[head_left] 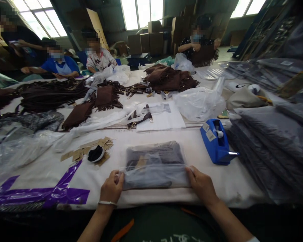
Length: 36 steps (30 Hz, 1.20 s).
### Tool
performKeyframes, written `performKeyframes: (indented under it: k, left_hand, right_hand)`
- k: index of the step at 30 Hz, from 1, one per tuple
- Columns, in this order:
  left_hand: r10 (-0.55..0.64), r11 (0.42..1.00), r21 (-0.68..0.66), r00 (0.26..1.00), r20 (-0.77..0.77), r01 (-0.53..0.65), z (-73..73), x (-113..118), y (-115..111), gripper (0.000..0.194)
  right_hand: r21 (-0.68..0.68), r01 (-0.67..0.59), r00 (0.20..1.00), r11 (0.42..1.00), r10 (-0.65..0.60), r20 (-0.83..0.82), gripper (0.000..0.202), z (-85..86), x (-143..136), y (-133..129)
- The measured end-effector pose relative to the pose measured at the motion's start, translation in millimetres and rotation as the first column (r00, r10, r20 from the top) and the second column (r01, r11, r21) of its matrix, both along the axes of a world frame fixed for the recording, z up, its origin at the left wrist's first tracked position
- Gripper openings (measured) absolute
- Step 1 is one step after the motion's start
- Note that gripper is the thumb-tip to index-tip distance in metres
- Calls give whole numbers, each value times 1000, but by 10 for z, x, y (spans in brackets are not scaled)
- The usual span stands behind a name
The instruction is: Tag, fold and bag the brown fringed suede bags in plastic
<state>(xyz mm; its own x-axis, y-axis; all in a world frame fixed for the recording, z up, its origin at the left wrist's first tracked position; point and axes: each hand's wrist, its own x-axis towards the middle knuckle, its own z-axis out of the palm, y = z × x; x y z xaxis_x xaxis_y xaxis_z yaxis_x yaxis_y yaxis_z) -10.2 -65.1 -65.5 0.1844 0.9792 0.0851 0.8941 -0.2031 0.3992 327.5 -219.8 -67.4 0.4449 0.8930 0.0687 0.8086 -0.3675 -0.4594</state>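
A clear plastic bag (151,176) with a dark folded item and a brown tag inside lies flat on the table in front of me. Its near part is folded over toward the middle. At the bag's left edge, my left hand (112,185) pinches the plastic between thumb and fingers. My right hand (202,185) grips the right edge the same way, thumb on top. To the right stands a blue tape dispenser (215,143). Left of the bag, brown paper tags (82,148) lie under and around a small white dish (96,154) holding something black.
Stacked bagged dark goods (270,148) line the right side. Purple tape (40,195) crosses the left table edge. Farther back are brown fringed bags (164,77), dark straps (140,119), white paper (164,117) and loose plastic (199,101). Several people work across the table.
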Motion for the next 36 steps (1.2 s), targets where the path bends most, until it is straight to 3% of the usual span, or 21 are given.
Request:
performKeyframes:
  k: [2, 4, 7, 9, 11, 13, 16, 18, 21, 25, 26, 31, 36]
  left_hand:
    - [3, 999, -48, 1000, 23, -2, 139, 15, 34, 26]
    - [-59, 990, 129, 997, 47, 53, 319, 108, 46, 29]
    - [-298, 849, 460, 954, 16, 258, 558, 455, -11, 34]
    - [-474, 777, 455, 880, -31, 435, 605, 769, -56, 33]
    - [-589, 749, 344, 807, -46, 566, 534, 1054, -64, 21]
    - [-621, 758, 227, 783, -33, 611, 386, 1236, -32, 7]
    - [-627, 771, 154, 779, 5, 618, 165, 1300, 52, 11]
    - [-649, 753, 187, 760, 44, 631, 51, 1265, 121, 12]
    - [-676, 729, 252, 729, 113, 637, -93, 1207, 232, 15]
    - [-682, 723, 280, 716, 146, 631, -191, 1179, 305, 20]
    - [-680, 725, 277, 720, 142, 630, -193, 1177, 309, 21]
    - [-657, 741, 261, 748, 93, 619, -162, 1177, 302, 23]
    - [-636, 757, 267, 766, 92, 596, -133, 1199, 249, 29]
  right_hand:
    - [-76, 13, 997, 997, -7, 79, 42, 54, -20, 52]
    - [-118, 18, 989, 993, -1, 146, 43, 75, -24, 90]
    - [-148, 28, 979, 989, 3, 205, 44, 62, -31, 107]
    - [-152, 25, 979, 988, 7, 205, 43, 54, -40, 109]
    - [-143, 24, 985, 989, 1, 172, 42, 59, -48, 118]
    - [-111, 33, 996, 993, -23, 91, 41, 75, -40, 130]
    - [0, 99, 986, 995, -98, -133, 40, 105, 65, 111]
    - [92, 209, 926, 974, -166, -339, 39, 127, 242, 42]
    - [217, 431, 831, 876, -290, -475, 39, 198, 648, -156]
    - [396, 605, 790, 691, -459, -406, 45, 372, 1204, -358]
    - [412, 597, 798, 688, -455, -396, 46, 407, 1311, -348]
    - [383, 465, 865, 798, -316, -391, 42, 458, 1554, -92]
    - [423, 490, 861, 762, -347, -371, 37, 353, 1371, -179]
